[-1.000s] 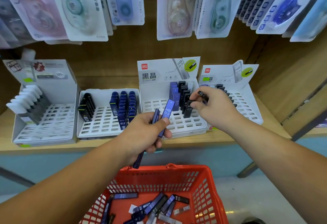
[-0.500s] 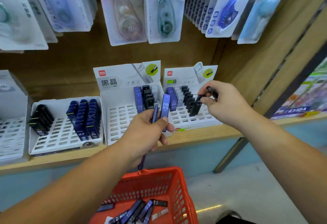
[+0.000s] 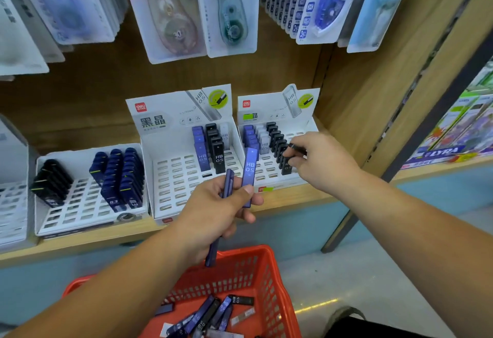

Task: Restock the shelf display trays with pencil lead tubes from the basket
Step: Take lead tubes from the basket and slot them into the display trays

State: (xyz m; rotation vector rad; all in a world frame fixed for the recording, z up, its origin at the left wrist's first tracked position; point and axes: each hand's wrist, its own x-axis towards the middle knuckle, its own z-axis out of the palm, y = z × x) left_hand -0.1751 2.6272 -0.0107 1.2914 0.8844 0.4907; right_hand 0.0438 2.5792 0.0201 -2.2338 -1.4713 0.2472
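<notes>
Pencil lead tubes [image 3: 213,313]: blue, black and clear ones lie loose in a heap on the bottom of the basket [image 3: 256,273]; others stand in rows in the trays on the shelf [image 3: 288,200]; a few are in the hands.
Left hand [image 3: 221,204]: curled round two blue tubes [image 3: 250,169], in front of the middle tray and above the basket. The thumb presses on the flat one marked HB 0.5, which stands upright. The other, seen edge-on, sticks out above and below the fist.
Right hand [image 3: 320,161]: over the right tray, fingertips pinching a black tube [image 3: 296,147] just beside the front of the black row. Whether it touches that row I cannot tell.
Middle tray [image 3: 173,185]: white, with a short blue row, a short black row and a clear tube at the back; the front slots are bare.
Right tray [image 3: 266,172]: blue, clear and black rows side by side.
Left tray [image 3: 77,204]: black tubes on its left and dark blue ones on its right, marked 0.3.
Hanging packs [image 3: 173,17]: correction tape cards on the wall above the trays.
</notes>
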